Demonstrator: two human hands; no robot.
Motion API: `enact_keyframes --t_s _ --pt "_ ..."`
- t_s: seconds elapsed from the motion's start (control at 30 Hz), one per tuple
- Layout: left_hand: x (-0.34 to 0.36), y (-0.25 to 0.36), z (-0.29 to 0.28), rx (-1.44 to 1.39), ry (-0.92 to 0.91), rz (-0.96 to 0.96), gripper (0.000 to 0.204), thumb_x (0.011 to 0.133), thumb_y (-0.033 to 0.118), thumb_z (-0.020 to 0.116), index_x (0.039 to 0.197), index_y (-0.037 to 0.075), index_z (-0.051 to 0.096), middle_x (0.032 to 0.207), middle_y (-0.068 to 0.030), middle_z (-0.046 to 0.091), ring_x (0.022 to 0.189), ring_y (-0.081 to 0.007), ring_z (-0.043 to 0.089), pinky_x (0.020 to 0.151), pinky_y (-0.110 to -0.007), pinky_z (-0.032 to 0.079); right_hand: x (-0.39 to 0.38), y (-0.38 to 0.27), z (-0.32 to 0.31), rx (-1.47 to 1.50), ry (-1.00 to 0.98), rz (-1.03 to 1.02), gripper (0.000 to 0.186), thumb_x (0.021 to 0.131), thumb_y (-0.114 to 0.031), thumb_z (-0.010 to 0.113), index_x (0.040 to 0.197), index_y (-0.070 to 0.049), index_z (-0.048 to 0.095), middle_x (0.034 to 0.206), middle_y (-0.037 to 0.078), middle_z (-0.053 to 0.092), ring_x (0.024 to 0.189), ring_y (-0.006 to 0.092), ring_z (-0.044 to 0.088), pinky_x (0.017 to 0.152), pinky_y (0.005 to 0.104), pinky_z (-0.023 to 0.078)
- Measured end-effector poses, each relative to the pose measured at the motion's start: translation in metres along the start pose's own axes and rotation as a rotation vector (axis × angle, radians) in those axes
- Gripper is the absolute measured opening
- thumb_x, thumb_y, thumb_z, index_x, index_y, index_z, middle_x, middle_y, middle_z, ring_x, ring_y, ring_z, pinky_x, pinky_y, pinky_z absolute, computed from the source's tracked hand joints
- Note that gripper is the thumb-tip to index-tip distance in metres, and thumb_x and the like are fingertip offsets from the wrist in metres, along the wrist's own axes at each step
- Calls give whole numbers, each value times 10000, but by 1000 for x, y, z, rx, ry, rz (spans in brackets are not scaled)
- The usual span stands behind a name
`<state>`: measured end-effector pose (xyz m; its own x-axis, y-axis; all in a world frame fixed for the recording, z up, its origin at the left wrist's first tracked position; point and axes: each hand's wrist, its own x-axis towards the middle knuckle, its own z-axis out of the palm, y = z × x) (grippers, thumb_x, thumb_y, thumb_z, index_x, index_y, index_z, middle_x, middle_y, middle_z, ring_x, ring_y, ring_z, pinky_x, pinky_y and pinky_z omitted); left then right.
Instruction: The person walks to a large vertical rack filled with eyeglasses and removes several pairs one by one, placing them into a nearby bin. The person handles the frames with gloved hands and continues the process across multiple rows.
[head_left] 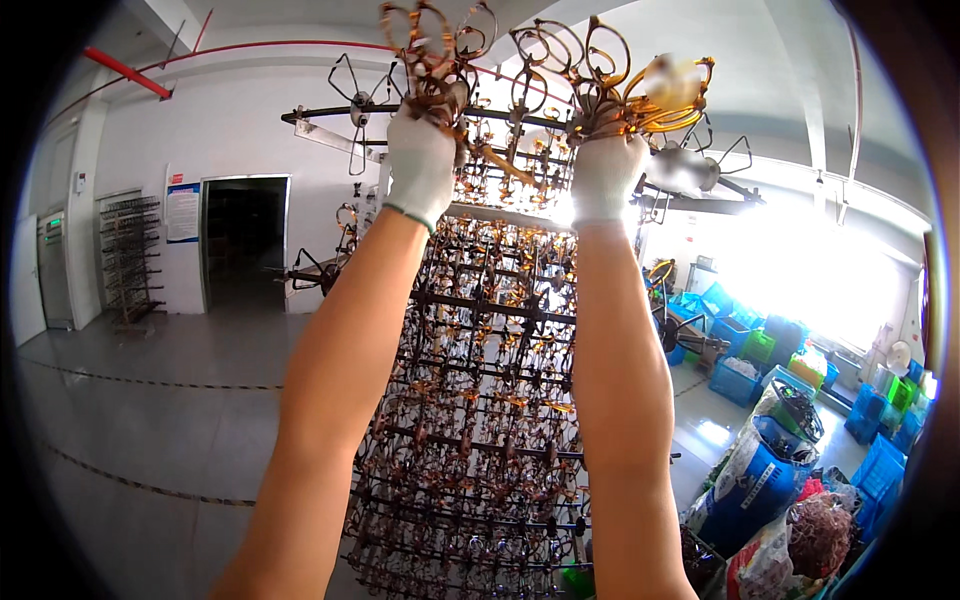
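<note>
I have both arms raised high in front of me. My left hand (421,160), in a white glove, has its fingers closed around a bunch of copper-coloured wire loops (432,50) near the top bar (330,113) of the hanging rack (480,400). My right hand (605,175), also gloved, is clamped on a second bunch of golden loops (620,75) just beside the first. The rack below is full of many small copper pieces in rows. At the lower right, on the floor, stand blue crates (880,465) and a blue barrel (765,480).
</note>
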<state>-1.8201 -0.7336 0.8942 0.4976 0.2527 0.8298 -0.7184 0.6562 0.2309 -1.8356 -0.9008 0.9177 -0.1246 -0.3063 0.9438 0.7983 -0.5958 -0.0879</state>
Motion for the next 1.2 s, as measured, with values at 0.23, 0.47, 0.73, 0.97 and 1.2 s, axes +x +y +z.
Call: enact_keyframes --t_s 0.23,0.47,0.73,0.97,1.2 --pt "21 -37 1 535 2 509 94 862 125 442 872 41 482 727 -10 487 570 -111 418 497 -240 362 12 0 -28 856 -34 329 80 814 3 420 839 -4 495 778 74 561 710 150 531 620 245 440" --pt "61 -65 -1 158 -83 446 138 773 40 487 898 27 544 766 -56 545 697 -137 521 545 -252 428 -58 -2 25 554 -180 319 217 855 -112 426 1044 -44 510 939 67 563 839 158 544 724 265 438" --pt "2 -20 43 1722 -92 549 168 749 117 471 728 -9 581 714 -120 603 638 -263 584 548 -347 447 -36 41 53 430 -81 -273 219 791 -72 474 995 -48 549 969 100 584 873 190 547 741 314 434" --pt "-2 -8 48 1721 -187 513 178 774 139 476 777 -17 563 734 -111 597 649 -236 575 546 -323 444 -11 7 30 235 -133 -104 166 796 -92 450 916 -41 553 873 82 577 780 198 547 668 307 438" --pt "-45 18 34 1297 -299 729 184 788 168 493 801 -4 557 727 -97 588 643 -205 560 551 -304 438 -49 5 -42 411 -170 194 138 797 -118 471 874 -47 561 808 62 572 719 168 536 622 286 425"
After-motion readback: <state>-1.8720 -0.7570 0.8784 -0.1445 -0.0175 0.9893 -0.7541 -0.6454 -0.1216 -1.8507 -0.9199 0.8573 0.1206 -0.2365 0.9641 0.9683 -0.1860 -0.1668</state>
